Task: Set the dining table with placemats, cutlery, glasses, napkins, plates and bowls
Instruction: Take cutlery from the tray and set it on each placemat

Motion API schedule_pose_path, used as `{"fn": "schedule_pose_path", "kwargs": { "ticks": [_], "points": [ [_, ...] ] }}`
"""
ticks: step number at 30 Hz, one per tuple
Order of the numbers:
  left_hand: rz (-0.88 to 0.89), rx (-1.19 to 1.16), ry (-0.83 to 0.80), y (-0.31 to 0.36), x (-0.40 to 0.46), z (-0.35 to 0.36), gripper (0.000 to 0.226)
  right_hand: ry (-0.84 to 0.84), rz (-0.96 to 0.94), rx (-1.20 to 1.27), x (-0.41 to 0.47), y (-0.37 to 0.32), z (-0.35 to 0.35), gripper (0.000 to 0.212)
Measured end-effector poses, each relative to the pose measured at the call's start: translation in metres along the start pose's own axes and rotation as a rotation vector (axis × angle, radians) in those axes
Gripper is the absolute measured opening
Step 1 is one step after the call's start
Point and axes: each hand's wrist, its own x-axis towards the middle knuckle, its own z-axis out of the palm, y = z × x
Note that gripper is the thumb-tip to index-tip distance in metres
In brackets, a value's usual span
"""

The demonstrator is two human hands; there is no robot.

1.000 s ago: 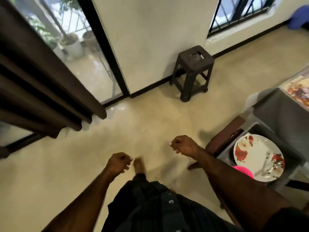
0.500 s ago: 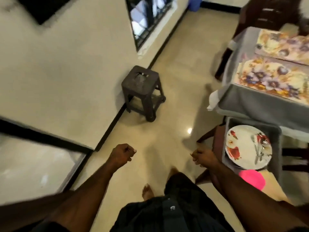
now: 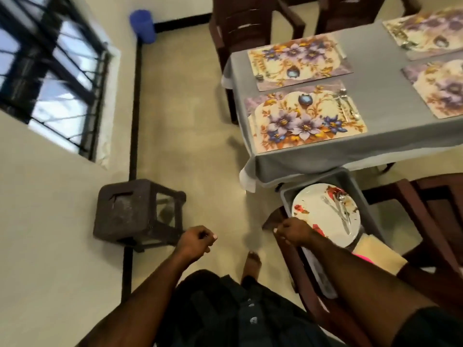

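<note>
Found dining table (image 3: 390, 96) under grey cloth at upper right of view, carrying four floral placemats; nearest placemat (image 3: 304, 118) lying at the table's near left corner, next placemat (image 3: 299, 61) just beyond it. Noted cutlery already laid along the right edge of the nearest placemat (image 3: 347, 105); small items on the other mats too blurred to name. No glasses, napkins, plates or bowls seen on the table; task judged roughly a third done. Found grey bin (image 3: 364, 196) resting on a dark wooden chair (image 3: 431, 221) just below the table's near edge. Inside it, white plate (image 3: 318, 216) with red pattern, carrying loose cutlery (image 3: 340, 211) with long axes running up-left to down-right across the plate. Pink item and pale yellow item showing just behind the plate, partly hidden by the forearm. Dark stool (image 3: 135, 211) against the wall at left, well apart from the work. Right hand (image 3: 293, 232) curled loosely, grasping nothing, poised at the plate's left rim, touching or nearly so; cannot tell which. Left hand (image 3: 196, 240) likewise loosely curled and empty, over bare floor, well apart from the bin. Plate lying immediately to the right of the right hand, hence right hand judged the obvious one for the next pick.
</note>
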Motion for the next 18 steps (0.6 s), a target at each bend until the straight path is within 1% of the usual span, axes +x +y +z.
{"fn": "schedule_pose_path", "kwargs": {
  "ticks": [2, 4, 6, 8, 11, 12, 13, 16, 18],
  "points": [
    [0.053, 0.066, -0.077, 0.040, 0.037, 0.002, 0.012, 0.090, -0.012, 0.000, 0.010, -0.001, -0.029, 0.028],
    [0.109, 0.185, -0.175, 0.079, 0.077, 0.009, 0.014, 0.200, 0.035, 0.135, 0.014, 0.002, -0.057, 0.025],
    [0.151, 0.288, -0.257, 0.110, 0.119, 0.018, 0.020, 0.285, 0.139, 0.309, 0.017, 0.022, -0.076, 0.021],
    [0.178, 0.337, -0.349, 0.141, 0.160, 0.035, 0.027, 0.347, 0.282, 0.450, 0.013, 0.052, -0.085, 0.022],
    [0.232, 0.445, -0.468, 0.187, 0.205, 0.068, 0.029, 0.459, 0.458, 0.532, -0.004, 0.089, -0.078, 0.025],
    [0.246, 0.480, -0.515, 0.202, 0.218, 0.081, 0.027, 0.495, 0.514, 0.551, -0.009, 0.101, -0.070, 0.026],
    [0.256, 0.515, -0.556, 0.213, 0.230, 0.094, 0.024, 0.506, 0.571, 0.589, -0.013, 0.107, -0.062, 0.027],
    [0.309, 0.633, -0.647, 0.243, 0.258, 0.134, 0.022, 0.425, 0.649, 0.557, -0.018, 0.114, -0.037, 0.036],
    [0.348, 0.683, -0.730, 0.262, 0.269, 0.165, 0.021, 0.438, 0.698, 0.637, -0.010, 0.118, -0.030, 0.032]
  ]
}}
